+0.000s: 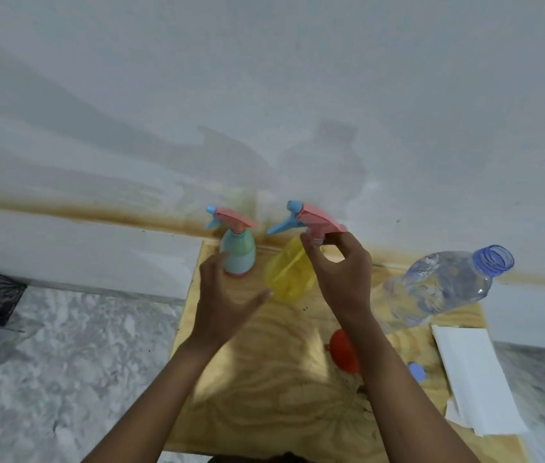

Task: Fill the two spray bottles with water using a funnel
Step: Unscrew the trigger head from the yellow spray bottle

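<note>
A yellow spray bottle (287, 279) stands at the back of the wooden board (264, 379). Its pink and blue trigger head (311, 218) sits on top, and my right hand (337, 272) pinches the collar under that head. My left hand (227, 295) hovers open just left of the yellow bottle, fingers spread, holding nothing. A pale green and blue spray bottle (239, 255) with its own pink trigger head stands upright behind my left hand. A red funnel (344, 352) lies on the board, partly hidden by my right forearm.
A clear uncapped water bottle (441, 285) stands at the right of the board. Its blue cap (417, 371) lies near white folded paper (474, 379). A white wall rises right behind the board. Grey speckled floor (64, 362) lies to the left.
</note>
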{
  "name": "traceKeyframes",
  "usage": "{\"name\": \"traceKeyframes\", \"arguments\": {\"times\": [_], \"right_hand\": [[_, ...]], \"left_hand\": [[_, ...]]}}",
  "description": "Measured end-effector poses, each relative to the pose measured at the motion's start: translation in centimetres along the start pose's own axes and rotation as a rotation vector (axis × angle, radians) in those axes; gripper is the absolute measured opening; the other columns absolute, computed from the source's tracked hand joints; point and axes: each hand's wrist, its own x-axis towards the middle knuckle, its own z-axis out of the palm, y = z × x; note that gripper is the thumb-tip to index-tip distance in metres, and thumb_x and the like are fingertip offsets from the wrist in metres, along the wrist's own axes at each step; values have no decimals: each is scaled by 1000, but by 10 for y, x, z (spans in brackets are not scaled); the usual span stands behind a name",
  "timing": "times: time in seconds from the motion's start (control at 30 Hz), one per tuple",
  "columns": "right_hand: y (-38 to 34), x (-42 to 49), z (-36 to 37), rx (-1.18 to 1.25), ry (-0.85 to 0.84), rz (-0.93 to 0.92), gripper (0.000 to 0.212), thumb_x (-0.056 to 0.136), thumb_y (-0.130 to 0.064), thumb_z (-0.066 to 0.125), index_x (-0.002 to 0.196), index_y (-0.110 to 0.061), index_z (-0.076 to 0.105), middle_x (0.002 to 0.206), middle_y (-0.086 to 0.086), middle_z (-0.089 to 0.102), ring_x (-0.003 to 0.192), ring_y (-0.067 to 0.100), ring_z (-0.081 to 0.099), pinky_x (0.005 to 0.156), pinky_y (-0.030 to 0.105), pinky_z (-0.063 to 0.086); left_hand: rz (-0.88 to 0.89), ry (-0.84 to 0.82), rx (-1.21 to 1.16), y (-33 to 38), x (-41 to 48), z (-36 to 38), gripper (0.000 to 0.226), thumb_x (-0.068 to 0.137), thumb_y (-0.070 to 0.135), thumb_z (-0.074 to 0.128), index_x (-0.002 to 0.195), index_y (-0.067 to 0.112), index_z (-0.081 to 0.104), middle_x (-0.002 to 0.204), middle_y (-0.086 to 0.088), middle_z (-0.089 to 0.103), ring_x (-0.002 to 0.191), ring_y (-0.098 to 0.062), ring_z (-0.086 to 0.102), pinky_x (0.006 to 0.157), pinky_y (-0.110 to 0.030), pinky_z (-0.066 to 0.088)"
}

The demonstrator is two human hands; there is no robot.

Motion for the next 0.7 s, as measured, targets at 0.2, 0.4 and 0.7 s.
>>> {"name": "traceKeyframes", "arguments": {"times": [0.2,0.4,0.7], "right_hand": [[-34,-21,-12,16,-71,-60,26,82,-39,77,95,-17,75,85,-12,74,83,1,68,75,16,51],[-49,-28,-19,32,-144,-137,23,87,-36,72,96,-15,76,89,-12,74,89,-2,67,76,7,46],[-66,-21,-49,346,-559,-149,19,102,-14,51,113,-6,65,98,0,72,90,3,68,79,21,53]], "left_hand": [[180,-87,-65,58,-18,6,87,65,68,73,136,26,44,131,16,49,124,-1,48,98,-6,39],[108,-36,-59,79,-16,-4,71,65,45,87,126,25,57,112,17,61,101,-2,59,82,-9,46],[24,-284,-332,98,-23,-34,58,63,30,93,113,16,67,95,3,75,90,-12,72,82,-30,58]]}}
